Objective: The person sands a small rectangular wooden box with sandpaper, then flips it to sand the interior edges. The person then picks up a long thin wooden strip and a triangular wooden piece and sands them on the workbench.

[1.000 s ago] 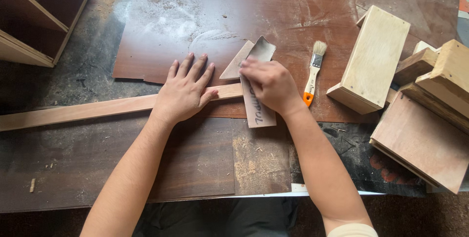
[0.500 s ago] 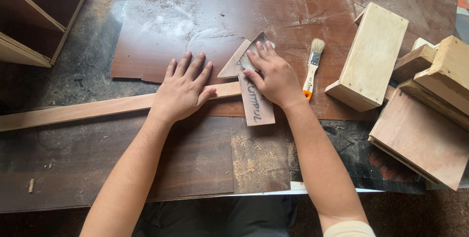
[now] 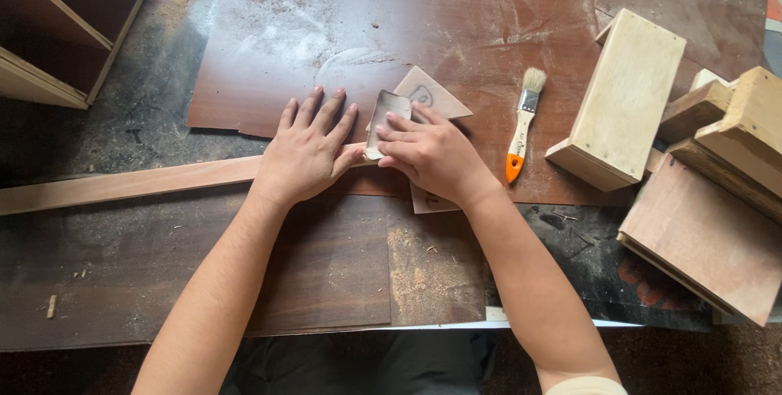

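Slippage is your main risk: your left hand (image 3: 308,149) lies flat, fingers spread, on the long wooden strip (image 3: 130,183), which could skid on the dusty board (image 3: 456,20). Your right hand (image 3: 432,155) pinches curled sandpaper (image 3: 386,118) at the strip's end, so the fold may buckle or scrape your fingertips. Sawdust coats the workbench (image 3: 98,281); a paintbrush (image 3: 521,126) and wooden boxes (image 3: 623,98) crowd the right side.

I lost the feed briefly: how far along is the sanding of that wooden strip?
Done: sawdust already lies on the bench. In hand: left hand pins the wooden strip; right hand presses sandpaper on its end. Left: cannot tell how smooth it is.
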